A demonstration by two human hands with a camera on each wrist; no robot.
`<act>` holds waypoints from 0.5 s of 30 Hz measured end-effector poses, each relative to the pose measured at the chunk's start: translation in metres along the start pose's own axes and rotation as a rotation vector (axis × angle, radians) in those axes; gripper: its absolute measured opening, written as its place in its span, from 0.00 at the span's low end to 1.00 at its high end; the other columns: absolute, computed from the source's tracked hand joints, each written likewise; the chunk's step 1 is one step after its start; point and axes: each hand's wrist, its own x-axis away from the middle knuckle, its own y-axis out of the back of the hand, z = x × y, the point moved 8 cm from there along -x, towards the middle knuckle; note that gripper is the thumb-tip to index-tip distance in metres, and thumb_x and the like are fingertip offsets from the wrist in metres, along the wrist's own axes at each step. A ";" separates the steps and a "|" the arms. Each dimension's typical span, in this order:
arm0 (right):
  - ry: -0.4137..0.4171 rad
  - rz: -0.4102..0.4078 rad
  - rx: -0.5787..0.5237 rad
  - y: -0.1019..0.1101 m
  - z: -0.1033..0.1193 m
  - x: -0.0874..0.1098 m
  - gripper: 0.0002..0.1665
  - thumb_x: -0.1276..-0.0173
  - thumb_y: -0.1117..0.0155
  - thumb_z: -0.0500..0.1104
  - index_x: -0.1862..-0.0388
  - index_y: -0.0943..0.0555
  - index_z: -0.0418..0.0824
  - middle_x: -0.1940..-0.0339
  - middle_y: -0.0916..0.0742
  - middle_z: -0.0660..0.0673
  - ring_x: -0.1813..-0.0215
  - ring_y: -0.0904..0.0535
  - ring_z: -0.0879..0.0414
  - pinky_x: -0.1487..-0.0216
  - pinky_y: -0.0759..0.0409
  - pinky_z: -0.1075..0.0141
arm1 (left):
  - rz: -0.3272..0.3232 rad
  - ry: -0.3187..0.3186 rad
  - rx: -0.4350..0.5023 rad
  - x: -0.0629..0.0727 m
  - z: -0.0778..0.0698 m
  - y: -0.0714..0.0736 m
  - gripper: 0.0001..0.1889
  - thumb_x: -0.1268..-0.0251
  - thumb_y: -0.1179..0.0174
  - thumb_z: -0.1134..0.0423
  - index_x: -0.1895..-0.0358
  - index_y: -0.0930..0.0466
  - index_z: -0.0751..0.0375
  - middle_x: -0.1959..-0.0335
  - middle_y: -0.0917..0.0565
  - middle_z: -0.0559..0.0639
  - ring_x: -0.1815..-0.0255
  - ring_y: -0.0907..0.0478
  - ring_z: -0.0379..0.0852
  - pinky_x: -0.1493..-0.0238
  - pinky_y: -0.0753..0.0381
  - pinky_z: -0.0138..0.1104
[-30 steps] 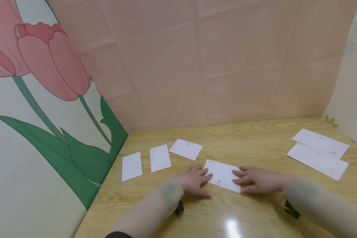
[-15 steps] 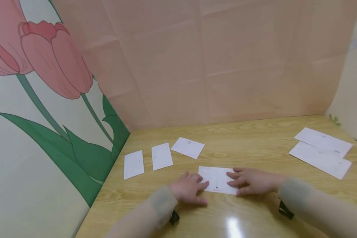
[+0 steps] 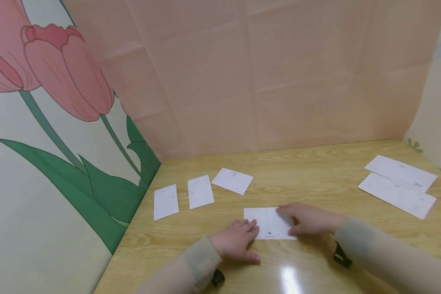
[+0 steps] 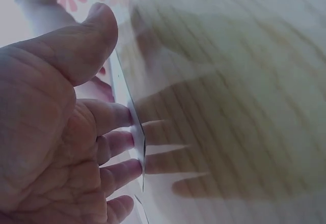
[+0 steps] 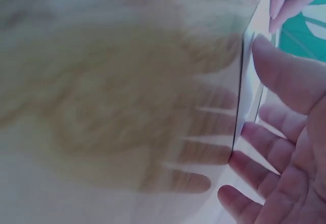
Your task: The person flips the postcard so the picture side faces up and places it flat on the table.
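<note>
The biggest thing I see from my distance is the pink cloth (image 3: 257, 77), which hangs behind the wooden counter (image 3: 297, 171). On the left side, the wall has large painted tulips (image 3: 67, 73). My left hand (image 3: 237, 241) and my right hand (image 3: 310, 218) both have their fingers apart, and they touch the two ends of one white card (image 3: 269, 220). This card lies flat on the counter, between the hands, near the middle; the fingers stand in the way and hide part of its ends. At far right, two overlapping white sheets (image 3: 398, 169) lie well apart from it. At left, beyond my left hand, are three smaller-looking white cards (image 3: 201, 192), placed side by side. Below each sleeve I notice a small black object (image 3: 341, 256).
</note>
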 end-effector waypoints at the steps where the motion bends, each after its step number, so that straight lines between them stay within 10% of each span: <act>1: -0.007 -0.014 0.001 0.001 0.000 -0.002 0.42 0.43 0.27 0.49 0.33 0.29 0.36 0.34 0.25 0.36 0.35 0.31 0.37 0.37 0.35 0.41 | -0.001 0.000 0.012 0.000 0.001 0.000 0.45 0.39 0.51 0.29 0.25 0.44 0.53 0.23 0.49 0.48 0.24 0.52 0.47 0.27 0.52 0.40; 15: -0.238 -0.100 -0.034 0.008 -0.012 -0.019 0.35 0.54 0.19 0.44 0.45 0.21 0.39 0.47 0.21 0.39 0.47 0.26 0.42 0.45 0.28 0.44 | -0.159 -0.036 0.128 -0.030 0.021 0.012 0.21 0.35 0.40 0.46 0.42 0.20 0.50 0.46 0.23 0.41 0.44 0.29 0.38 0.41 0.32 0.32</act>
